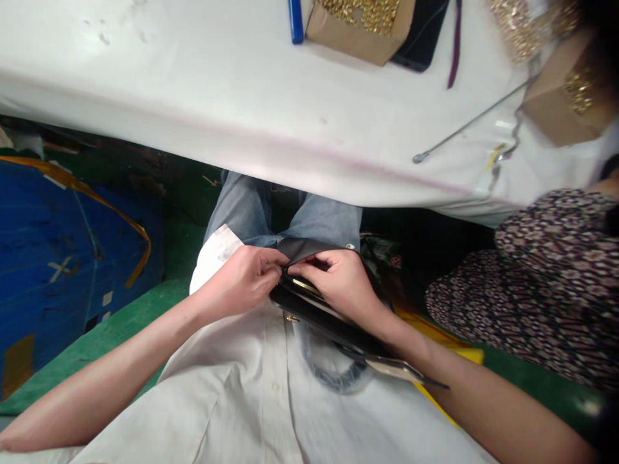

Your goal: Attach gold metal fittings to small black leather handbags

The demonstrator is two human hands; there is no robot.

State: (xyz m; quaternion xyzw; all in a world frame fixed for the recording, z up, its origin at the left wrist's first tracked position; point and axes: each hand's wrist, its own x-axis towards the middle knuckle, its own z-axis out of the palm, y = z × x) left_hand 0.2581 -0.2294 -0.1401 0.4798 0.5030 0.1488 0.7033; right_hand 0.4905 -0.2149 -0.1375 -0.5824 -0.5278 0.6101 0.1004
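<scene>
A black handbag (322, 320) lies across my lap, its mouth parted and a gold zipper (305, 285) showing inside. My left hand (251, 276) is closed in a pinch on the bag's left end at the opening. Close beside it, my right hand (338, 278) has thumb and fingers pinched on the bag's edge near the same spot. What lies exactly between the fingertips is too small to make out. A plastic-wrapped handle (333, 380) hangs from the bag over my shirt, and a flat tag (394, 368) sticks out at its right end.
The white-covered table (203, 84) is in front of me. On it are a cardboard box (353, 44) of gold hardware, a second box (556, 109), a thin metal rod (476, 119) and a blue marker (295, 22). A blue bundle (53, 258) stands left; a person in patterned clothing (546, 270) sits right.
</scene>
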